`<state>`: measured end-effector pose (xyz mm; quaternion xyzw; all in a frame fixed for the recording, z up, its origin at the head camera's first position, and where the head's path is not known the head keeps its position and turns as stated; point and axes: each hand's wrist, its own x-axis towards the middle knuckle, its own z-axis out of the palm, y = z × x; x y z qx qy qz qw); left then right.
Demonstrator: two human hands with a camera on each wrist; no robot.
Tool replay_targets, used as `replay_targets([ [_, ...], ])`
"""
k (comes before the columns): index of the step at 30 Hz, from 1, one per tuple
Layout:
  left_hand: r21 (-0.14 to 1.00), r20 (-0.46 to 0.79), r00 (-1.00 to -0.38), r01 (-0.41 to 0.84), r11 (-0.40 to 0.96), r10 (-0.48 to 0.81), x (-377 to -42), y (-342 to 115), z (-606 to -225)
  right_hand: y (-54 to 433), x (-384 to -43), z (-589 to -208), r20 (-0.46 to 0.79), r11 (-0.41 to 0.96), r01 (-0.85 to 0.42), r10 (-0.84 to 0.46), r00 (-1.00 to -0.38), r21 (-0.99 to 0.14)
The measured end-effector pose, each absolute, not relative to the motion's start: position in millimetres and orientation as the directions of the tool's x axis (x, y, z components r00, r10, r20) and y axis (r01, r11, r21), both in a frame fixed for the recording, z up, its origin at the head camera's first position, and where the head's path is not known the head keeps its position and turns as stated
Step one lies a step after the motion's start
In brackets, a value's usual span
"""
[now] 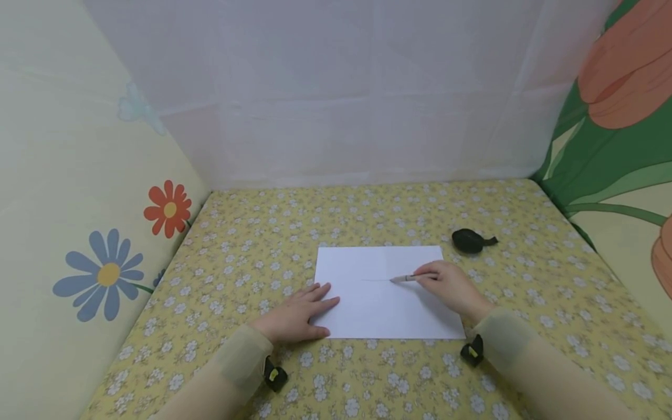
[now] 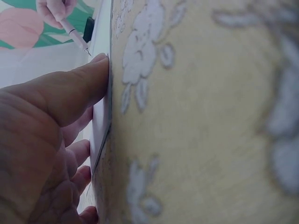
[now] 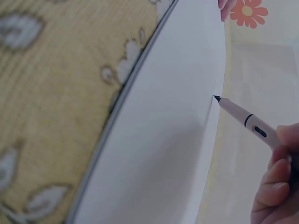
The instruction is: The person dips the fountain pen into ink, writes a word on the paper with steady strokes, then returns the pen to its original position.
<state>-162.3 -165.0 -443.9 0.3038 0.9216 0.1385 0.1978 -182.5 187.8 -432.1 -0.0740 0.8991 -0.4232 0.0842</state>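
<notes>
A sheet of white paper (image 1: pixel 367 315) lies on the table, with a thin straight line (image 1: pixel 374 280) drawn across its middle. My right hand (image 1: pixel 446 286) pinches a light-coloured fountain pen (image 1: pixel 403 279), its tip at the right end of that line. In the right wrist view the pen (image 3: pixel 238 112) shows a dark nib, a black ring and a small window in the barrel. Spread over the paper's lower left edge, the fingers of my left hand (image 1: pixel 299 315) rest on the sheet. The left wrist view has its thumb (image 2: pixel 84 86) along the near edge.
Beyond the paper's upper right corner sits a black rounded object (image 1: pixel 469 241) with a narrow tail. A yellow floral cloth (image 1: pixel 252 233) covers the table. White sheeting (image 1: pixel 315 105) stands behind, with flower-printed panels at left and right.
</notes>
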Motion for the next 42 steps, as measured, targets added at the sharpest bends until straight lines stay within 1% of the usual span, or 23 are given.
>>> replay_targets([
  [9, 0.37, -0.282, -0.74, 0.504, 0.781, 0.611, -161.8, -165.0, -441.8, 185.0, -183.8, -429.7, -0.105, 0.643, -0.044, -0.191, -0.976, -0.765],
  [14, 0.369, -0.281, -0.738, 0.507, 0.779, 0.613, -161.4, -164.8, -440.3, 184.7, -183.7, -429.0, -0.105, 0.616, -0.028, -0.179, -0.978, -0.788],
  [16, 0.368, -0.282, -0.738, 0.507, 0.779, 0.613, -161.7, -164.9, -440.3, 183.1, -183.0, -427.6, -0.094, 0.597, -0.028, -0.172, -0.981, -0.802],
  [19, 0.367, -0.283, -0.738, 0.508, 0.78, 0.613, -162.1, -165.1, -440.5, 177.4, -181.9, -425.4, -0.046, 0.583, -0.073, -0.186, -0.982, -0.809],
  [24, 0.366, -0.285, -0.739, 0.504, 0.782, 0.61, -163.0, -165.5, -440.3, 162.7, -180.9, -425.5, 0.024, 0.644, -0.164, -0.22, -0.975, -0.748],
  [28, 0.361, -0.285, -0.737, 0.51, 0.781, 0.612, -163.7, -165.5, -441.4, 152.8, -181.8, -428.1, 0.026, 0.684, -0.173, -0.22, -0.975, -0.709],
  [33, 0.36, -0.285, -0.734, 0.514, 0.779, 0.616, -164.0, -165.2, -442.5, 144.3, -183.0, -431.8, 0.032, 0.691, -0.177, -0.217, -0.976, -0.701],
  [42, 0.359, -0.281, -0.736, 0.514, 0.779, 0.615, -163.5, -165.0, -444.7, 137.5, -184.7, -434.8, 0.084, 0.722, -0.212, -0.21, -0.974, -0.658],
])
